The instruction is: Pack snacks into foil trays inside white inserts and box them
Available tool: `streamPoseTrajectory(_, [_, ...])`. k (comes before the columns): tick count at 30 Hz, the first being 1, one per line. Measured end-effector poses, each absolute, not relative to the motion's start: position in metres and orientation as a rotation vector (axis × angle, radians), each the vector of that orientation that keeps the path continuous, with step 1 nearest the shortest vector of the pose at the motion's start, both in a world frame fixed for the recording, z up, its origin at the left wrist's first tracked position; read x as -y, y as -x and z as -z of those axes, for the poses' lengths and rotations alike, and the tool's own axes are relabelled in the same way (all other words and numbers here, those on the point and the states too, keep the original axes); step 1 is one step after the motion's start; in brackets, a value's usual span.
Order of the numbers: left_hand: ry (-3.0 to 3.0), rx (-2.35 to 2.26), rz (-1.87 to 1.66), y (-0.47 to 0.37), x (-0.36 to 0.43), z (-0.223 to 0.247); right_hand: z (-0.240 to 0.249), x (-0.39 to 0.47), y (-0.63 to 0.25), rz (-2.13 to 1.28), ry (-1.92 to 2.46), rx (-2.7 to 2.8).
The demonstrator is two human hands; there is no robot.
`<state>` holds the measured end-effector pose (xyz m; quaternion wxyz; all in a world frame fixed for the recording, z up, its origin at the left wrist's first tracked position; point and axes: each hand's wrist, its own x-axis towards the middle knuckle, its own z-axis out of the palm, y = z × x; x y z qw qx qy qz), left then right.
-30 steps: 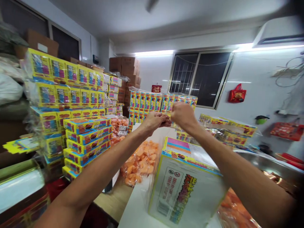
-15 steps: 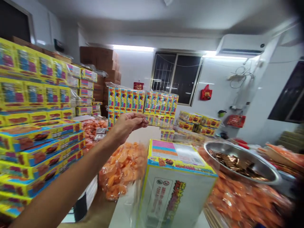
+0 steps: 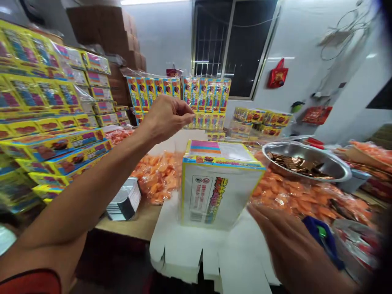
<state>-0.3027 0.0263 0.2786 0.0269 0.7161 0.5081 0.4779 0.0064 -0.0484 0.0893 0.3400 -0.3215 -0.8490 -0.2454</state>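
My left hand [image 3: 167, 116] is raised over the table with thumb and fingers pinched together; I see nothing solid between them. Below and to its right stands a white box with yellow edges and a pink-and-blue top [image 3: 219, 192], resting on a flat white cardboard sheet [image 3: 183, 249]. My right hand [image 3: 290, 249] is low at the front right, blurred, just right of the box's front corner. A blue tool with a green spot [image 3: 324, 241] sits in its grip.
A steel bowl [image 3: 333, 173] of brown wrapped pieces stands right of the box on bags of orange sweets [image 3: 290, 192]. More orange bags [image 3: 159, 175] lie left of it. Yellow boxes are stacked high at the left [image 3: 45, 143] and back [image 3: 180, 94]. A grey stack [image 3: 124, 202] sits near the table edge.
A second ago both hands pinched together above the box. My right hand left, then came back low at the front right with the blue tool. My left hand stayed raised.
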Motion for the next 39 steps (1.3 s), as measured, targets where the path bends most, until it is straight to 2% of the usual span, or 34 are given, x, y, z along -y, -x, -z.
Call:
streamPoseTrajectory(5, [-2.243,-1.628,-1.318,0.301,-0.006,-0.275,-0.130,0.011,0.043,0.853,0.504,2.362])
streamPoseTrajectory(8, [-2.194,-1.640,-1.267,0.303,0.006,-0.267,-0.150,-0.010,0.051,0.749,0.511,2.273])
streamPoseTrajectory(12, [-2.344,-1.650,-1.411,0.299,0.028,-0.258,-0.165,-0.025,0.042,0.666,0.595,2.279])
streamPoseTrajectory(16, [-2.669,-1.364,-1.229,0.287,0.032,-0.254,-0.173,-0.034,0.037,0.587,0.659,2.313])
streamPoseTrajectory(20, [-2.736,-1.518,-0.960,0.291,0.010,-0.252,-0.175,-0.039,0.037,0.553,0.694,2.291])
streamPoseTrajectory(26, [-2.602,-1.262,-0.886,0.316,0.002,-0.259,-0.174,-0.046,0.031,0.663,0.771,2.211])
streamPoseTrajectory(31, [-2.744,-1.336,-0.753,0.333,-0.001,-0.256,-0.172,-0.044,0.036,0.670,0.849,2.210])
streamPoseTrajectory(34, [-2.785,-1.370,-0.865,0.339,-0.011,-0.255,-0.172,-0.041,0.040,0.645,0.897,2.226])
streamPoseTrajectory(39, [-2.527,-1.388,-1.385,0.343,-0.005,-0.254,-0.175,-0.040,0.041,0.548,0.944,2.243])
